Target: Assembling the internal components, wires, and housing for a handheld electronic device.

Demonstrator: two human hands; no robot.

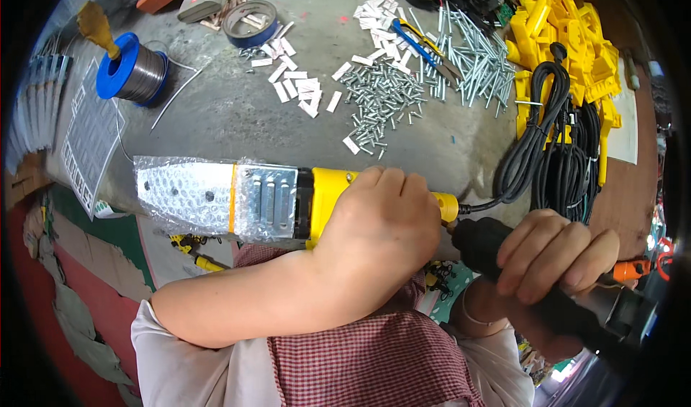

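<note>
Well, left fingers (393, 179) clasp yellow tool (327, 195); right fingers (543, 261), black driver (481, 245).

smooth plastic tool body (327, 195) — bumpy, glossy bubble wrap (188, 191) — shiny metal screws (381, 97)

"What's at six o'clock?"
"A finely checked apron (367, 364), dark red and white."
"And at seven?"
"The left sleeve (194, 371), off-white, loose, creased; the right sleeve (498, 364), near five, matches."
"Around half past four?"
"A thin band (481, 323) circling the right forearm (491, 305)."
</note>
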